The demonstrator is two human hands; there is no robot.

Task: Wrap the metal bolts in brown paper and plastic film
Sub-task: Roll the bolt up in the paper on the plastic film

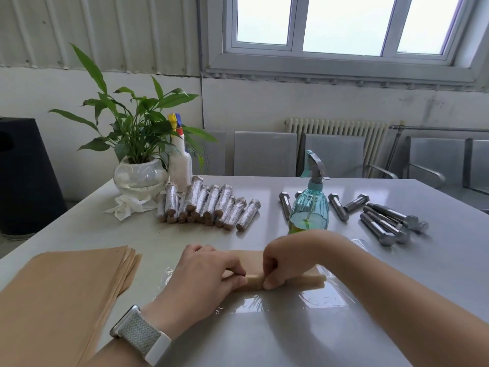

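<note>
Both hands pinch a paper-wrapped roll (255,282) lying across clear film (296,300) on the near middle of the bench (397,300); probably a bolt inside, hidden. Left hand (203,276) fingers curl on its left part, right hand (288,263) on its right. Brown paper stack (60,287) near left. Finished wrapped rolls (209,205) far left, bare bolts (389,221) far right, teal spray bottle (309,205) between.
</note>
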